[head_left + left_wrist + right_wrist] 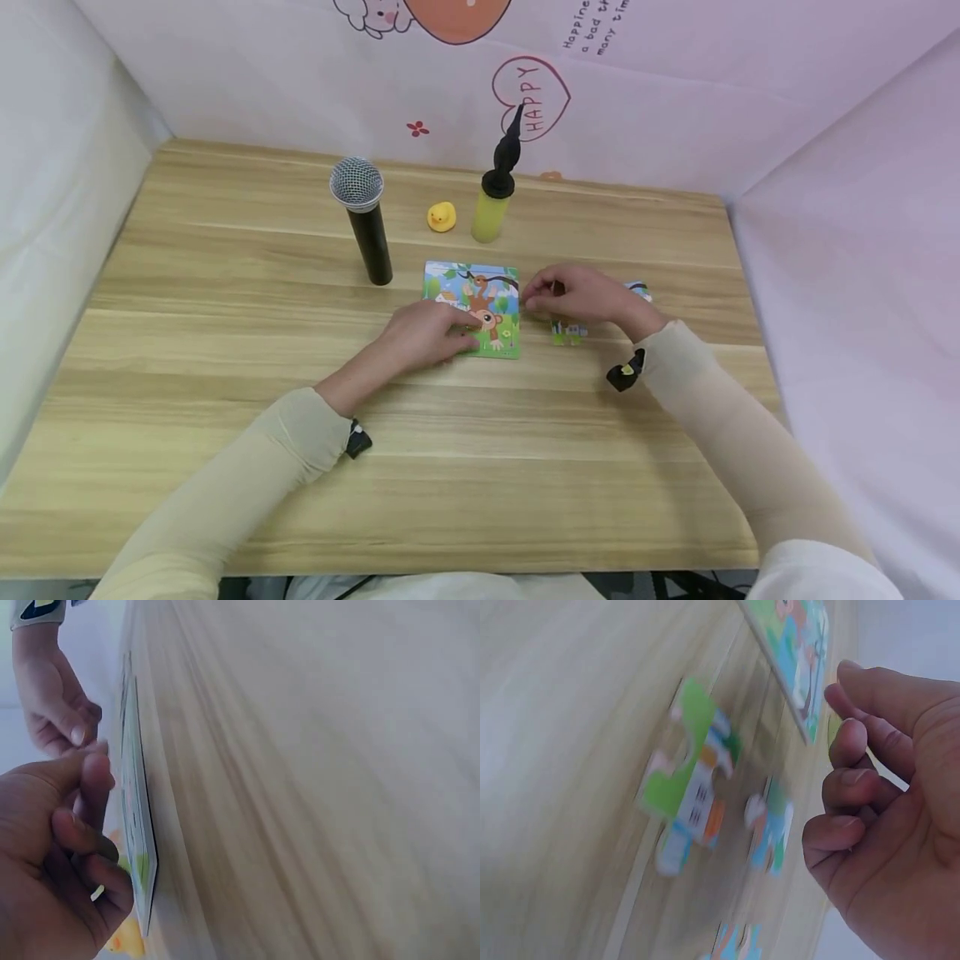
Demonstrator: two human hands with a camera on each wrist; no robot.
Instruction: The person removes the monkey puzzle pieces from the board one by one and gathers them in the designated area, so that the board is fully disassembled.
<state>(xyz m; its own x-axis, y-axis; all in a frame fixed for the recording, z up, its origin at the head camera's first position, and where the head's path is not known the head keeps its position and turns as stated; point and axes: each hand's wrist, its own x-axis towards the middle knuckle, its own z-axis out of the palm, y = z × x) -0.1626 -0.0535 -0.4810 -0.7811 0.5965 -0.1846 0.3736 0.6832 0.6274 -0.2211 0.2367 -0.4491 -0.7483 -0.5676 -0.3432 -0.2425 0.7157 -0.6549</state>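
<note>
A square jigsaw puzzle board (508, 337) with a monkey picture lies flat at the middle of the table. My left hand (427, 333) is over its left half, fingers loosely bent and covering part of the picture. In the left wrist view its fingertips sit close beside the board (140, 817). Just off the board's right edge hovers my right hand (581, 293), fingers half curled, with nothing visible between thumb and forefinger in the right wrist view. Beneath it are loose puzzle pieces: a green-and-white one (694, 799), a blue one (771, 829) and another (736, 943).
Behind the board stand a yellow rubber duck (441, 217) and a yellow-green bottle (490, 215) with a black pointed top. A microphone (369, 229) is to the board's left. White cloth walls (285, 92) border the wooden table (487, 492).
</note>
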